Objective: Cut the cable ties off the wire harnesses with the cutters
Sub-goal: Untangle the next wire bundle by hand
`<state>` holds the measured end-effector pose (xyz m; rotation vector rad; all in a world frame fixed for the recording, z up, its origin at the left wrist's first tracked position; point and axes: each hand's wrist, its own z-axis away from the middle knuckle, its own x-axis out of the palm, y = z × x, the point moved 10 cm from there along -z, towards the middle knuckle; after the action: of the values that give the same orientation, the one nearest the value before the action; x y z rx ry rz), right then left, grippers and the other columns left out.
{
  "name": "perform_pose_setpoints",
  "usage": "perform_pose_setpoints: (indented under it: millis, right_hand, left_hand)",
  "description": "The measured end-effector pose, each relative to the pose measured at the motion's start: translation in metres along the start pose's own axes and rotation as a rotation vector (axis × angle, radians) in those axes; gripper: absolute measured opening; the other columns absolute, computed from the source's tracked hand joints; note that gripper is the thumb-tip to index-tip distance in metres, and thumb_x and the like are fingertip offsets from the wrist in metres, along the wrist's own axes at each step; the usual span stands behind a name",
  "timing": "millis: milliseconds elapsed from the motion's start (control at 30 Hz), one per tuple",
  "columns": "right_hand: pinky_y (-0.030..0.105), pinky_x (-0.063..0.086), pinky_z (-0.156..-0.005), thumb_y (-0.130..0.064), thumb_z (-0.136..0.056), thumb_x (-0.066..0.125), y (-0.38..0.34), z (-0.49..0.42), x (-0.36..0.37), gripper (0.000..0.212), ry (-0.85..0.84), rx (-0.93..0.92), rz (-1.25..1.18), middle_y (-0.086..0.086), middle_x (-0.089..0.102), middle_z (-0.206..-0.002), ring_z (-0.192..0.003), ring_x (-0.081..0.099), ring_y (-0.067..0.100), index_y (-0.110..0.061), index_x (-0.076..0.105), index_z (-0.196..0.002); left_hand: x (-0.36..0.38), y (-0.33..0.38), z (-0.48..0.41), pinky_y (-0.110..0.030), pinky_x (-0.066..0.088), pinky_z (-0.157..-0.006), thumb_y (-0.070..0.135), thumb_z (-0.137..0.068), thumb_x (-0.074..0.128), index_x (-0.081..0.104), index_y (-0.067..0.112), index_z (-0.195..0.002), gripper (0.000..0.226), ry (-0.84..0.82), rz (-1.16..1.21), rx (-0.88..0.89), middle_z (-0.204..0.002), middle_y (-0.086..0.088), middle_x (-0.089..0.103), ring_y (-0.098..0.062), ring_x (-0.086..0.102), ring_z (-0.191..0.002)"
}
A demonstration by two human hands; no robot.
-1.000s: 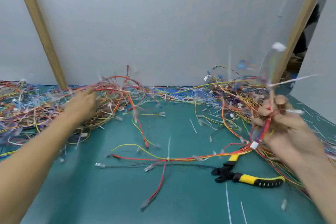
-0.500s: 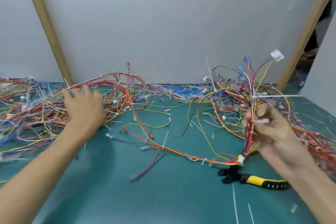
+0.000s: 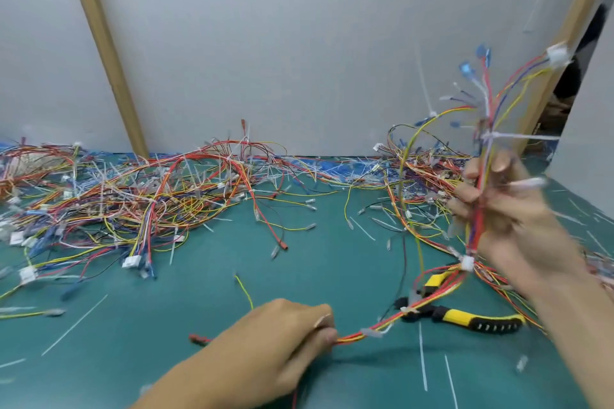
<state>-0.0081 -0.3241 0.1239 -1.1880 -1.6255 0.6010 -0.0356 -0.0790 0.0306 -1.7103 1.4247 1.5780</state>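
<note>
The fingers (image 3: 471,191) of your right hand (image 3: 511,212) are curling round the wire harness (image 3: 477,229), holding its thin red and yellow strands upright, tips fanning upward. Your left hand (image 3: 282,339) is pinching its low end just above the green mat (image 3: 206,315). A stiff white cable tie (image 3: 521,136) is sticking out sideways. The yellow-handled cutters (image 3: 461,316) are lying beneath, handles pointing right.

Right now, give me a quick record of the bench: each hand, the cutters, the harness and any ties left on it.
left hand: pinches the low end of the harness, near the mat
right hand: grips the same harness higher up, holding it upright
cutters: lying on the mat under the harness wires, untouched
cable tie: white, uncut, above the right hand
wire pile: back left on the mat
</note>
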Motion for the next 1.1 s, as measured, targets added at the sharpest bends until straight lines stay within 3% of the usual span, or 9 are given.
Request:
perform_pose_setpoints:
  millis: [200, 400, 533, 667, 767, 867, 933, 1033, 1100]
  right_hand:
    - [0.022, 0.058, -0.070, 0.003, -0.079, 0.052, 0.072, 0.006, 0.017, 0.021, 0.048, 0.161, -0.103, 0.003, 0.064, -0.083, -0.080, 0.065, 0.018, -0.017, 0.051, -0.086]
    - [0.025, 0.046, -0.086, -0.002, -0.082, 0.060, 0.107, 0.020, 0.023, 0.016, 0.029, 0.213, 0.218, 0.011, 0.064, -0.093, -0.090, 0.060, 0.018, -0.013, 0.052, -0.092]
    - [0.027, 0.044, -0.088, 0.010, -0.093, 0.053, 0.109, 0.022, 0.025, 0.022, 0.017, 0.210, 0.275, 0.015, 0.061, -0.099, -0.090, 0.064, 0.013, -0.012, 0.053, -0.093]
    - [0.027, 0.043, -0.087, 0.009, -0.094, 0.055, 0.106, 0.024, 0.026, 0.022, 0.012, 0.169, 0.367, 0.006, 0.070, -0.094, -0.091, 0.064, 0.009, -0.014, 0.055, -0.093]
    - [0.019, 0.046, -0.083, 0.008, -0.095, 0.055, 0.103, 0.025, 0.027, 0.022, 0.021, 0.125, 0.436, 0.001, 0.074, -0.093, -0.094, 0.065, 0.007, -0.014, 0.057, -0.093]
    - [0.012, 0.047, -0.078, 0.007, -0.096, 0.055, 0.100, 0.026, 0.029, 0.021, 0.036, 0.078, 0.465, 0.001, 0.076, -0.093, -0.095, 0.067, 0.006, -0.014, 0.057, -0.092]
    - [0.011, 0.047, -0.077, 0.006, -0.096, 0.056, 0.099, 0.026, 0.029, 0.019, 0.049, 0.049, 0.477, 0.002, 0.076, -0.094, -0.094, 0.068, 0.006, -0.013, 0.058, -0.092]
    - [0.012, 0.048, -0.074, 0.006, -0.094, 0.060, 0.096, 0.029, 0.032, 0.019, 0.071, 0.003, 0.497, 0.004, 0.077, -0.097, -0.092, 0.069, 0.007, -0.014, 0.063, -0.092]
    - [0.020, 0.051, -0.074, 0.000, -0.093, 0.066, 0.095, 0.032, 0.034, 0.024, 0.094, -0.032, 0.536, 0.002, 0.076, -0.098, -0.091, 0.068, 0.011, -0.023, 0.066, -0.090]
  left_hand:
    - [-0.031, -0.067, 0.003, -0.033, 0.046, -0.072, 0.043, -0.101, 0.047, 0.053, 0.031, -0.102, 0.014, 0.225, -0.073, -0.298, -0.081, 0.017, 0.059, -0.009, 0.058, -0.085]
    - [-0.020, -0.087, 0.015, -0.024, 0.038, -0.054, 0.045, -0.090, 0.062, 0.064, 0.030, -0.076, 0.021, -0.042, 0.287, -0.338, -0.057, 0.011, 0.056, -0.005, 0.044, -0.053]
    - [-0.022, -0.094, 0.027, -0.030, 0.044, -0.065, 0.053, -0.080, 0.058, 0.071, 0.034, -0.087, 0.024, -0.128, 0.446, -0.363, -0.073, 0.004, 0.068, -0.008, 0.059, -0.066]
    - [-0.045, -0.104, 0.027, -0.013, 0.045, -0.080, 0.045, -0.065, 0.052, 0.062, 0.049, -0.118, 0.054, -0.026, 0.526, -0.345, -0.111, 0.014, 0.070, 0.005, 0.062, -0.095]
    - [-0.070, -0.104, 0.023, -0.029, 0.045, -0.094, 0.043, -0.061, 0.051, 0.060, 0.044, -0.124, 0.064, 0.209, 0.644, -0.316, -0.126, 0.013, 0.066, -0.007, 0.058, -0.118]
    - [-0.114, -0.088, 0.037, -0.036, 0.048, -0.084, 0.042, -0.079, 0.055, 0.063, 0.023, -0.105, 0.033, 0.717, 0.488, -0.324, -0.099, 0.006, 0.068, -0.020, 0.062, -0.096]
    - [-0.136, -0.051, 0.036, -0.030, 0.046, -0.071, 0.039, -0.088, 0.055, 0.057, 0.021, -0.089, 0.018, 0.888, 0.253, -0.280, -0.081, 0.004, 0.061, -0.019, 0.058, -0.076]
    - [-0.125, -0.003, -0.003, -0.024, 0.045, -0.060, 0.033, -0.094, 0.055, 0.055, 0.023, -0.082, 0.015, 0.796, 0.221, -0.186, -0.068, 0.005, 0.060, -0.014, 0.057, -0.061]
    - [-0.095, -0.003, -0.036, -0.030, 0.050, -0.066, 0.035, -0.098, 0.052, 0.059, 0.026, -0.093, 0.013, 0.633, 0.297, -0.333, -0.069, 0.010, 0.066, -0.009, 0.063, -0.065]
